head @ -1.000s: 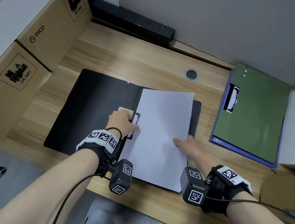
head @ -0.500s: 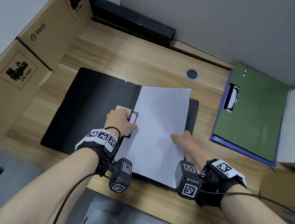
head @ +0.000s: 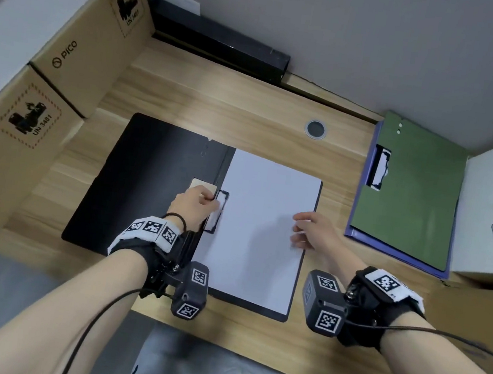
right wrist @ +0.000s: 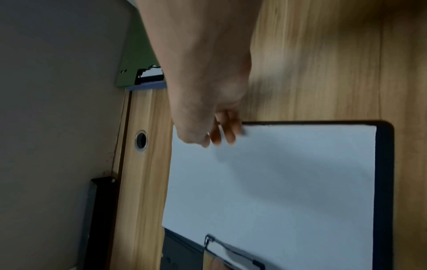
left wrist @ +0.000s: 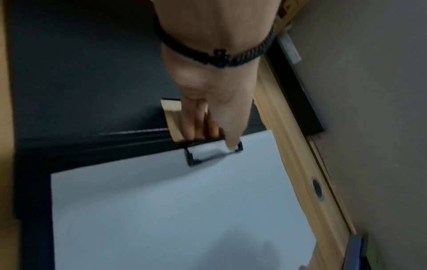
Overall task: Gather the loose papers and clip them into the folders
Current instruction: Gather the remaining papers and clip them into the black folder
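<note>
- The left hand covers most of the small wooden lever of the black wire clip. Its fingers curl over the lever and its thumb tip touches the wire frame. The left wrist view is blurred, so I cannot tell whether the clip is fully down.
- The white paper lies flat and smooth on the right leaf of the open black folder. Its left edge is under the clip.
- The right hand is at the paper's right edge with fingers loosely bent, holding nothing. Blur hides whether they touch the sheet.
- A green folder lies on a blue one to the right on the wooden desk, partly cut off by a white box.
- Cardboard boxes stand at the left.
</note>
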